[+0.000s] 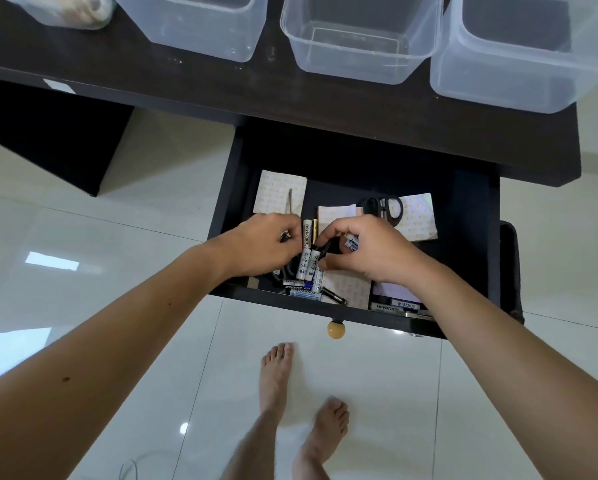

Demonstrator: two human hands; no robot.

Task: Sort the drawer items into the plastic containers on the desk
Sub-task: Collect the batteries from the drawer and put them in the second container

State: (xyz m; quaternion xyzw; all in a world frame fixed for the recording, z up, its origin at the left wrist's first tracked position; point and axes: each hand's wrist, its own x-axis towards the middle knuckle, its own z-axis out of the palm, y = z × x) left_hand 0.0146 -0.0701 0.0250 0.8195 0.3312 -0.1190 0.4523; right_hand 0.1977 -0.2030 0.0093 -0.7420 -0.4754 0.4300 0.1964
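Observation:
The black drawer [470, 237] is pulled out under the dark desk. Inside lie several white batteries [308, 258], more batteries along the front edge [304, 293], pale sticky-note pads [280, 190] and black scissors [384, 207]. My left hand [259, 245] is closed around a small dark item at its fingertips, next to the battery pile. My right hand [366, 249] grips a battery in its palm and pinches a black battery with its fingertips. Three clear plastic containers stand on the desk: left [200, 29], middle [356, 43], right [519, 64].
A fourth container with pale contents [68, 8] sits at the desk's far left corner. The drawer has a round tan knob [335, 330]. My bare feet [276, 372] stand on glossy white floor tiles below the drawer. A white cable [131, 467] lies on the floor.

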